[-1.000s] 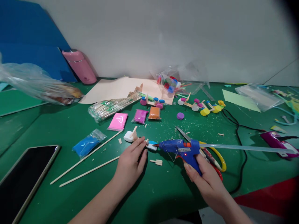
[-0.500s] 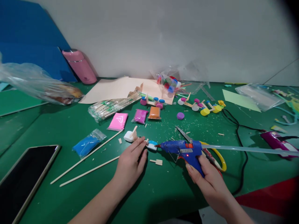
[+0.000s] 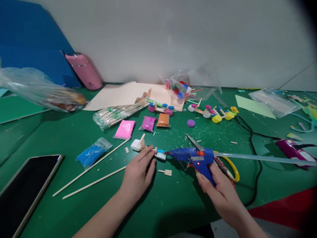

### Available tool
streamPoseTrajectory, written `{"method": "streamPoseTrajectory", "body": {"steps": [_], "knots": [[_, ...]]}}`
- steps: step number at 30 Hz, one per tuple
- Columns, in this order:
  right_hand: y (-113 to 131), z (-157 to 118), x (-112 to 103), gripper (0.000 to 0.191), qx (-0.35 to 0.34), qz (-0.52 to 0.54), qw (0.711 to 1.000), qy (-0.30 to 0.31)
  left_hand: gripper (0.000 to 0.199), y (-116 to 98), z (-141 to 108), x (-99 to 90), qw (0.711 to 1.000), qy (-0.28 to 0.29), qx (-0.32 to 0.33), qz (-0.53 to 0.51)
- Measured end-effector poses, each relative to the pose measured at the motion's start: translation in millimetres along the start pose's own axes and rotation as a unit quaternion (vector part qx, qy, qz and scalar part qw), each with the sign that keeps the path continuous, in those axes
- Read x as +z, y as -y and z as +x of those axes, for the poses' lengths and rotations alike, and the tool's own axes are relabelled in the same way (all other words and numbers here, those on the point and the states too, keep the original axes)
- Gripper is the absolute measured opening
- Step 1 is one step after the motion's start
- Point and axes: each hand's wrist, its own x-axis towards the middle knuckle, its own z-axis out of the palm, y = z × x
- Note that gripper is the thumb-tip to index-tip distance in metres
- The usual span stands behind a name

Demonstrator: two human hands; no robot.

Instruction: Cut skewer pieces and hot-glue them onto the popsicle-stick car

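Observation:
My right hand (image 3: 219,190) is wrapped round the handle of a blue hot glue gun (image 3: 190,155), its red light lit and a long clear glue stick (image 3: 252,158) out of its back. The gun's nozzle points left, at or very close to the blue-and-white cap end of a small craft-stick model (image 3: 141,142). This model has a white cap and an upright stick at its left end. My left hand (image 3: 138,170) presses its closed fingers over the model's middle, hiding that part. Small cut stick pieces (image 3: 168,172) lie just below.
Scissors (image 3: 231,168) lie behind the glue gun. Finished-looking stick-and-cap models (image 3: 161,108) stand farther back with a purple cap (image 3: 190,123). Clay packets (image 3: 124,129), wooden sticks (image 3: 94,182) and a phone (image 3: 27,191) are at left; a black cable (image 3: 259,172) runs at right.
Almost nothing differs. Both hands, the glue gun and the model hold their places, with the whole view shifted very slightly.

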Motion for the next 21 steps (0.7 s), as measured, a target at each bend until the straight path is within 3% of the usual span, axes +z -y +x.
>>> {"method": "streamPoseTrajectory", "body": {"steps": [21], "knots": [[3.7,3.9,1.8,0.03,0.035,0.02,0.998,0.047,0.023,-0.9,1.4,0.1,1.0,0.001,0.001,0.002]]}}
